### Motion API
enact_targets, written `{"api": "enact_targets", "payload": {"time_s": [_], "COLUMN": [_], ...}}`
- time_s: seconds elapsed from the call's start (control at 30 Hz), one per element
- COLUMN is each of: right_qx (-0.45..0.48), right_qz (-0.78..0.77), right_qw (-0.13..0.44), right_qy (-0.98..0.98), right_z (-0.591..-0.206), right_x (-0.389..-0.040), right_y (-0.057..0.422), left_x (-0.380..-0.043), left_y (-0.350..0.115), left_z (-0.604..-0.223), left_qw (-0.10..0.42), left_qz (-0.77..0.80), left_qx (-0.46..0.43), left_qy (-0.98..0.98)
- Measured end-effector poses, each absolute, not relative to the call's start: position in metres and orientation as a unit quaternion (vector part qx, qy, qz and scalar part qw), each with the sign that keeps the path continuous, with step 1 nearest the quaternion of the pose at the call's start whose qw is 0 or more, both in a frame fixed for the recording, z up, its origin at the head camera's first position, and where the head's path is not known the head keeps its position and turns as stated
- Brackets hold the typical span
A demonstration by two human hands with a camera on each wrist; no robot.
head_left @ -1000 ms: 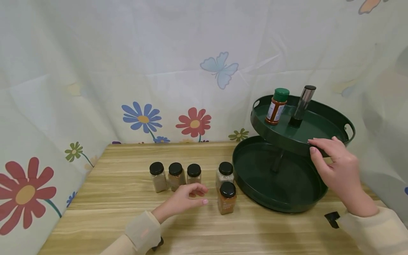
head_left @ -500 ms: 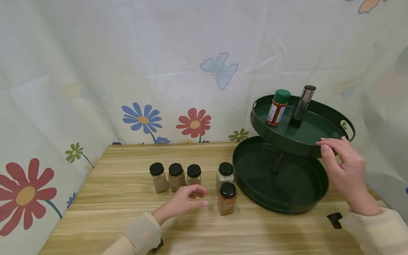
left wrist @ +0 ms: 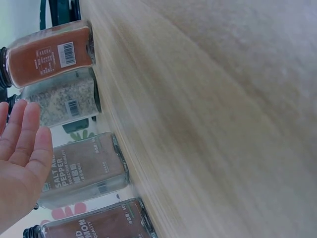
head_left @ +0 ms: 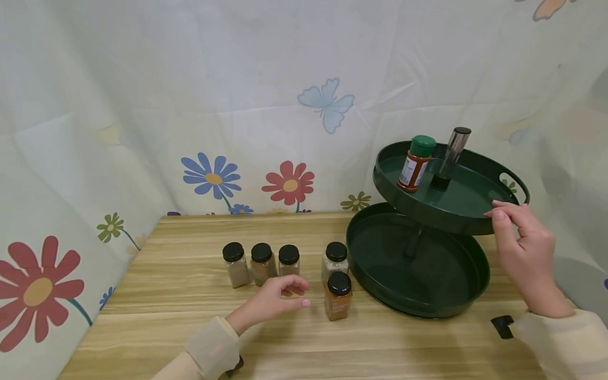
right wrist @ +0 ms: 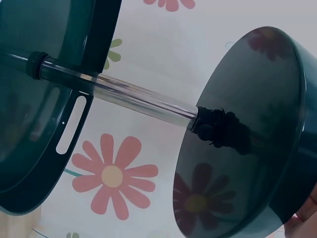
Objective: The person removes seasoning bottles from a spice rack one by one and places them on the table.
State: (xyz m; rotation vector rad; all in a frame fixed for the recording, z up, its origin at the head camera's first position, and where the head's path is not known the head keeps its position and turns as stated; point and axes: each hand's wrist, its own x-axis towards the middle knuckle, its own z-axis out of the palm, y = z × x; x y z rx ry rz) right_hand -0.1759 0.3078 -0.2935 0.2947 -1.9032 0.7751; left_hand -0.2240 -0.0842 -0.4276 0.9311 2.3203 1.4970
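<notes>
My right hand point(head_left: 527, 258) pinches the front right rim of the upper tray point(head_left: 427, 210) of a dark green two-tier turntable. In the right wrist view only part of that hand point(right wrist: 302, 224) shows, against the tray's outer wall. A red-brown spice bottle point(head_left: 412, 170) with a green cap stands upright on the upper tray, left of the central post point(head_left: 454, 153). My left hand point(head_left: 269, 302) hovers with relaxed fingers, holding nothing, between the jars. Nearest its fingertips stand an orange-brown spice jar point(head_left: 338, 306) and a pale speckled jar point(left wrist: 62, 99), both black-lidded.
Three more black-lidded jars, left point(head_left: 238, 272), middle point(head_left: 263, 268) and right point(head_left: 289, 267), stand in a row behind my left hand. The lower tray point(head_left: 375, 282) sits on the wooden table point(head_left: 190, 338). A flowered curtain point(head_left: 247, 79) hangs behind.
My right hand has moved right with the rim. The upper tray has turned: its right handle slot shifted backward and the green-capped bottle came slightly forward and right. The left hand stays still.
</notes>
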Motion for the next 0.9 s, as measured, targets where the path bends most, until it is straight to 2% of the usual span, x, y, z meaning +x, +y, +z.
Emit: {"api": "enact_targets", "payload": {"time_s": [0.2,0.43,0.9], "right_qx": [0.059,-0.02,-0.076], "right_qz": [0.327,0.341,0.398], "right_qw": [0.502,0.466,0.404], "right_qy": [-0.798,-0.816,-0.82], "right_z": [-0.292,-0.29,-0.284], "right_x": [-0.177,-0.18,-0.186], "right_y": [0.311,0.318,0.336], "left_x": [-0.225,-0.225,-0.225], "left_y": [-0.084,-0.085,-0.086], "left_z": [-0.429,-0.43,-0.43], "left_qw": [0.115,0.117,0.116], "left_qz": [0.514,0.516,0.515], "left_qx": [0.317,0.313,0.317], "left_qy": [0.789,0.789,0.788]}}
